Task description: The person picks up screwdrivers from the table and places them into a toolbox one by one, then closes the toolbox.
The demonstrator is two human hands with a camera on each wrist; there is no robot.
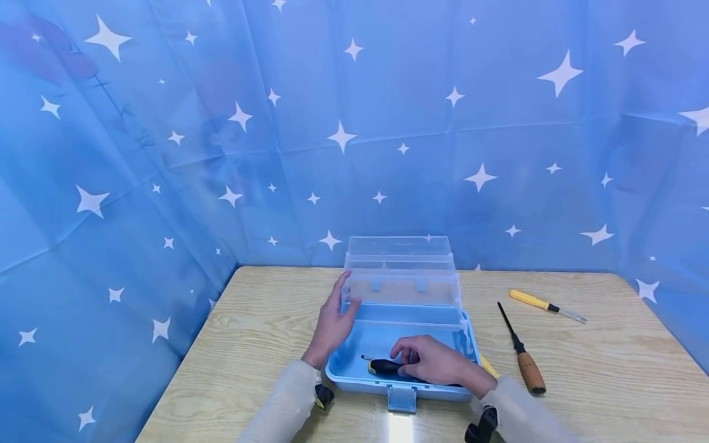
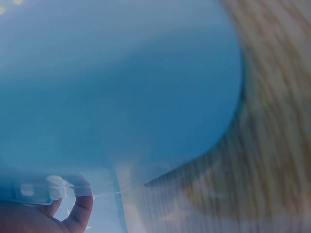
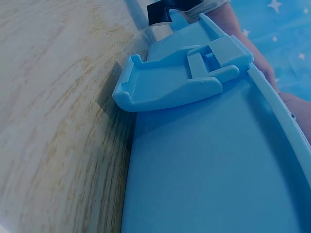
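Observation:
A light-blue toolbox (image 1: 350, 351) with its clear lid (image 1: 407, 288) raised sits on the table. My left hand (image 1: 333, 323) grips the lid's left edge, the thumb in front; its curled fingers show through the plastic in the left wrist view. Down inside the box, my right hand (image 1: 429, 358) has its fingers curled and thumb against a screwdriver with a black and yellow handle (image 1: 384, 367). A thin metal tip (image 1: 367, 357) pokes out behind that handle. In the right wrist view the box's front wall (image 3: 209, 160) hides the contents.
Right of the box lie a wooden-handled screwdriver (image 1: 530, 371) and a yellow-handled screwdriver (image 1: 528, 299). Another yellow piece (image 1: 489, 367) shows partly beside the box's right wall. The front latch (image 1: 401, 399) hangs open. A starry blue curtain (image 1: 388, 123) stands behind the table.

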